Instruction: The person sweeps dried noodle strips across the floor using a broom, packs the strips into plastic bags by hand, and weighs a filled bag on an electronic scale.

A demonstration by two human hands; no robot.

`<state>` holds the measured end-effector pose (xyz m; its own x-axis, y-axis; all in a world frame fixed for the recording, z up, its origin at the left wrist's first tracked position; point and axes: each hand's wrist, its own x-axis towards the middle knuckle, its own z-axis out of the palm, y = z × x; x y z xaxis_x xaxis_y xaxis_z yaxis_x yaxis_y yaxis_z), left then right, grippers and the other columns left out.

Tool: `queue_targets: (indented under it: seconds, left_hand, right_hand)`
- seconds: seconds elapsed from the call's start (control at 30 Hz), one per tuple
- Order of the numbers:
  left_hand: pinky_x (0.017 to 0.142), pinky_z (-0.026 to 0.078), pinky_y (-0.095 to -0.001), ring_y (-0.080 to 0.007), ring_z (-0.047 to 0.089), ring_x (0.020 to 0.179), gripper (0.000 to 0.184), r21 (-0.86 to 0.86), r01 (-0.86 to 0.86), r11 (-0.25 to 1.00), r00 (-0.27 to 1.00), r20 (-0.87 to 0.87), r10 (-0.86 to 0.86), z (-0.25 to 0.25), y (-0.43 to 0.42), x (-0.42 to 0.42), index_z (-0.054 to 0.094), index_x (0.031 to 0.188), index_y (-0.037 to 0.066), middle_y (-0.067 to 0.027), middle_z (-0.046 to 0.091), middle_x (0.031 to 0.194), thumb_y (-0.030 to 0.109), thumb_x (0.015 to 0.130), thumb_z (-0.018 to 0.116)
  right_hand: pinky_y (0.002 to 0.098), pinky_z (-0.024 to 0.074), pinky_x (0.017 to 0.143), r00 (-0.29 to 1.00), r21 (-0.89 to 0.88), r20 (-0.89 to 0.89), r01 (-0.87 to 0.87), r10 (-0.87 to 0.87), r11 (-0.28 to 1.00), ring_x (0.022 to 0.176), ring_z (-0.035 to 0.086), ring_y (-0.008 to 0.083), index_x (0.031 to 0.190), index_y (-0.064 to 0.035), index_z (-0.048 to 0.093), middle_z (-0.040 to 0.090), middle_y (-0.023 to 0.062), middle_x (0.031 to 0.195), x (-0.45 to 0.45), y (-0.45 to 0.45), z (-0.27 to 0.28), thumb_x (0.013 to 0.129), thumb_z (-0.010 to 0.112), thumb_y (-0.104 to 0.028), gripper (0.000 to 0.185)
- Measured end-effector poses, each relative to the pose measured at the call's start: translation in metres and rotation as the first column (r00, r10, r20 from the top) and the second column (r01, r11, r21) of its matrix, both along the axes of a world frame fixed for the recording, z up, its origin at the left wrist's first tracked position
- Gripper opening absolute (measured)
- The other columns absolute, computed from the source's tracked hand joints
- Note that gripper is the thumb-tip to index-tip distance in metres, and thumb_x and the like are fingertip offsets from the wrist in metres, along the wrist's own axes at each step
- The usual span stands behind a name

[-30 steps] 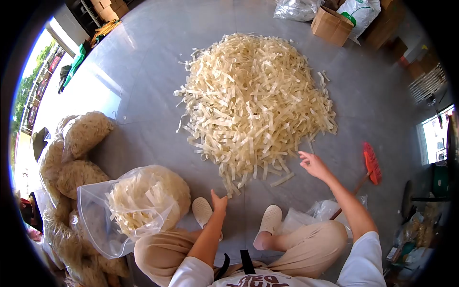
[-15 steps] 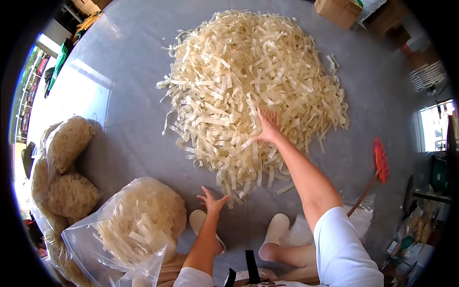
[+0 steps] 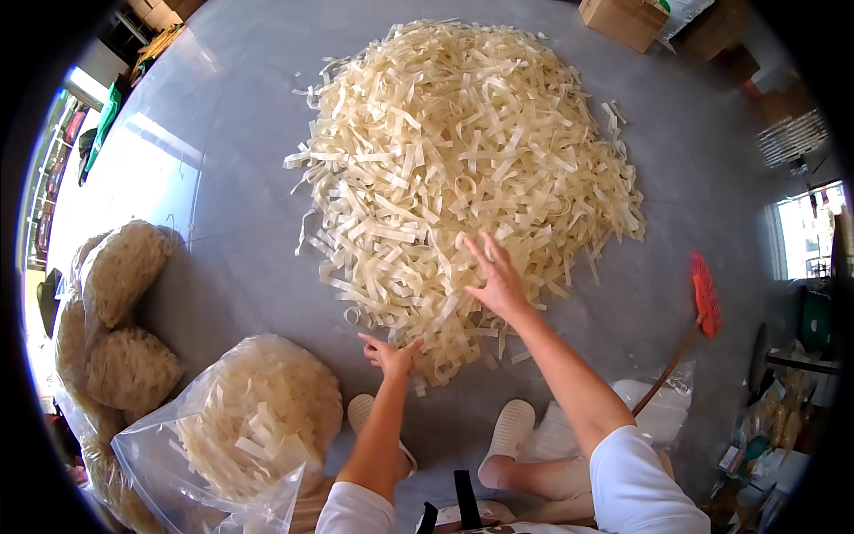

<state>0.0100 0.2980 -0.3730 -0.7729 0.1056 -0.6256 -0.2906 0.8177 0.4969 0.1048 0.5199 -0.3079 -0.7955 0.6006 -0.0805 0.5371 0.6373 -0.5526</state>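
A large heap of pale cream flat strips lies spread over the grey floor. Over its near part is my right hand, fingers apart and nothing held; whether it touches the strips I cannot tell. My left hand is at the heap's near left edge, its fingers stretched out and holding nothing. To the left of it stands a clear plastic bag, open towards me, with many of the same strips inside.
Several filled clear bags are stacked at the far left. A red-headed broom or fly swatter-like tool lies to the right, beside folded clear plastic. A cardboard box is at the back right. My shoes are near the heap.
My right hand has come back towards me from the middle of the heap. My left hand has moved slightly forward to the heap's near edge.
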Motion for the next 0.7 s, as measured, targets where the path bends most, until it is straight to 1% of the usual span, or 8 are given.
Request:
queue_targets:
  seconds: [0.07,0.17,0.27,0.3,0.37,0.53,0.63,0.7]
  left_hand:
    - [0.100,0.029,-0.0501,-0.0427,0.018,0.124,0.137,-0.015,-0.035,0.999,0.998,0.049,0.035,0.000,0.003,-0.007,-0.009,0.141,0.010,-0.0215,0.012,0.137,0.027,0.046,0.088]
    - [0.098,0.033,-0.0486,-0.0383,0.021,0.125,0.132,0.208,0.081,0.975,0.985,0.129,-0.110,0.011,0.026,-0.010,-0.006,0.141,0.010,-0.0213,0.012,0.137,0.022,0.050,0.087]
    - [0.097,0.035,-0.0456,-0.0320,0.024,0.126,0.125,0.473,0.057,0.879,0.977,0.157,-0.148,-0.006,0.044,-0.006,-0.005,0.142,0.014,-0.0200,0.011,0.138,0.014,0.055,0.084]
    - [0.074,0.051,-0.0297,-0.0261,0.049,0.107,0.118,0.548,0.089,0.832,0.980,0.099,-0.170,-0.025,0.048,-0.003,-0.007,0.142,0.013,-0.0184,0.016,0.140,-0.002,0.061,0.077]
    - [0.072,0.052,-0.0287,-0.0244,0.053,0.102,0.115,0.631,-0.054,0.774,0.955,0.258,-0.143,0.016,0.064,0.005,-0.007,0.142,0.012,-0.0182,0.021,0.139,-0.007,0.062,0.073]
    - [0.070,0.051,-0.0285,-0.0209,0.060,0.087,0.096,0.727,-0.259,0.636,0.883,0.445,-0.150,0.011,0.070,0.018,0.002,0.142,0.006,-0.0148,0.054,0.113,-0.018,0.067,0.058]
    - [0.068,0.048,-0.0235,-0.0136,0.057,0.080,0.085,0.737,-0.161,0.656,0.927,0.341,-0.156,0.019,0.069,0.026,0.015,0.141,0.004,-0.0106,0.057,0.105,-0.018,0.069,0.056]
    - [0.067,0.043,-0.0194,-0.0090,0.053,0.078,0.075,0.710,0.064,0.701,0.943,0.186,-0.275,0.021,0.070,0.027,0.032,0.137,0.007,-0.0055,0.058,0.102,-0.020,0.069,0.051]
  right_hand:
    - [0.0503,0.0244,0.106,0.998,0.092,-0.064,0.018,-0.012,0.996,0.133,0.016,0.0352,0.142,-0.0222,0.019,0.012,0.0155,0.146,0.020,0.027,-0.016,0.058,0.081,-0.035,0.105]
    - [0.0548,0.0160,0.107,0.911,0.024,-0.096,0.404,-0.400,0.914,0.134,0.009,0.0402,0.142,-0.0223,0.016,0.007,0.0218,0.146,0.031,0.045,-0.041,0.048,0.074,-0.063,0.118]
    - [0.0550,0.0080,0.108,0.916,-0.433,0.093,0.390,-0.390,0.813,0.133,0.005,0.0435,0.142,-0.0192,0.014,0.011,0.0256,0.144,0.010,0.019,-0.044,0.039,0.068,-0.076,0.129]
    - [0.0542,0.0072,0.108,0.928,-0.473,0.139,0.369,-0.346,0.800,0.134,0.004,0.0426,0.142,-0.0170,0.015,0.014,0.0251,0.143,0.002,0.005,-0.036,0.040,0.070,-0.075,0.130]
    - [0.0477,0.0185,0.106,0.941,-0.174,0.196,0.311,-0.276,0.935,0.124,0.030,0.0376,0.136,-0.0058,0.030,0.035,0.0230,0.131,-0.007,-0.021,-0.049,0.041,0.077,-0.065,0.121]
    - [0.0473,0.0247,0.102,0.941,-0.165,0.077,0.338,-0.329,0.927,0.120,0.035,0.0366,0.127,-0.0038,0.044,0.041,0.0224,0.127,0.001,-0.058,-0.042,0.047,0.081,-0.053,0.100]
    - [0.0406,0.0389,0.094,0.921,-0.428,-0.166,0.256,-0.353,0.867,0.113,0.048,0.0304,0.124,-0.0014,0.045,0.048,0.0224,0.121,0.005,-0.059,-0.025,0.051,0.083,-0.043,0.092]
    - [0.0348,0.0446,0.085,0.877,-0.544,-0.195,0.275,-0.439,0.792,0.096,0.058,0.0258,0.115,-0.0024,0.053,0.061,0.0118,0.103,0.008,-0.065,-0.005,0.055,0.084,-0.029,0.072]
